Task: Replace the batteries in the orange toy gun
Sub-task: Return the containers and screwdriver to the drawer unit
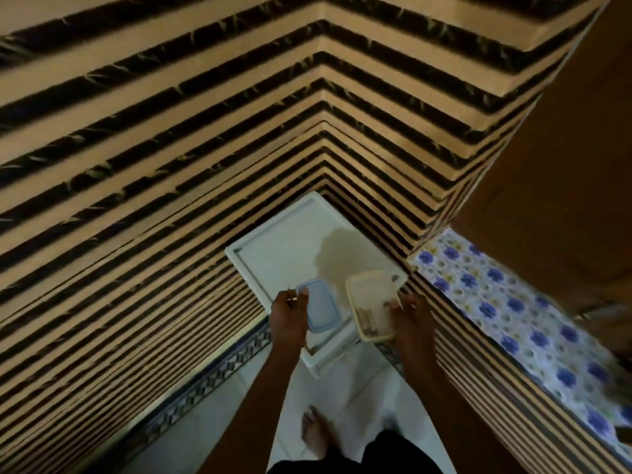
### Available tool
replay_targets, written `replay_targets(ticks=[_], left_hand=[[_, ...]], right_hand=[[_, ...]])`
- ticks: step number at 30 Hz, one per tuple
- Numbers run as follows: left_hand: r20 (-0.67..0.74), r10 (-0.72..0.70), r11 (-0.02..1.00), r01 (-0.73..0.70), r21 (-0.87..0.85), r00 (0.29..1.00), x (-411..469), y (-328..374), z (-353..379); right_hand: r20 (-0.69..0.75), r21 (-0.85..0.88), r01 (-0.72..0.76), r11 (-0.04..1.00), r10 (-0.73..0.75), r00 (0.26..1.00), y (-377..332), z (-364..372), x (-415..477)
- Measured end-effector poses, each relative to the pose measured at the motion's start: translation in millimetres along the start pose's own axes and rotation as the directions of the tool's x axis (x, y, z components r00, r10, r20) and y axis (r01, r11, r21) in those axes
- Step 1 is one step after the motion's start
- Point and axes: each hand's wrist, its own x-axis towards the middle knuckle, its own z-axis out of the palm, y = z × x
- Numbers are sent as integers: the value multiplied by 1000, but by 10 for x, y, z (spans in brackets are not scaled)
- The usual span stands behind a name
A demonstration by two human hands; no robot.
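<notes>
Under both hands, hemmed into a corner of striped walls (pixel 171 148), stands a white table (pixel 273 254), with a flowered cloth (pixel 496 302) off beyond the right fingers. The orange toy gun is nowhere in view, so for now everything turns on what the hands carry.

The right hand (pixel 410 323) has its fingers curled round the right rim of a cream container (pixel 369 295), which is held above the table's near corner. Its long axis runs from the fingers forward and slightly left. The left hand (pixel 287 316) grips a blue lid (pixel 321 306) by its far left corner, thumb on top. The lid lies just left of the container, its long side roughly parallel to it, and the two look narrowly apart.

Some small dark pieces (pixel 367 319) sit at the container's near end, just left of the right fingertips. They may be batteries, but the blur makes it impossible to tell. The right hand is nearer to them but is taken up with holding, so I judge the left must shed the lid before it can pick
</notes>
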Motion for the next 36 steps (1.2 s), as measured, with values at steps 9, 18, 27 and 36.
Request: replay_targets(ticks=[9,18,27,36], left_hand=[[-168,-210,974,221,48,963,654,43,495],[-267,-302,929,345,133,915,832,55,745],[-426,-205,885,353,303,881,847,-59,601],[-452,-85,859,296,419,888,790,49,515]], right_hand=[[142,-261,-6,965,44,989,-216,598,1248],[277,-321,34,946,59,959,-133,872,1838],[308,-412,202,889,-73,949,-15,854,1931],[365,-456,329,827,-163,917,103,689,1935]])
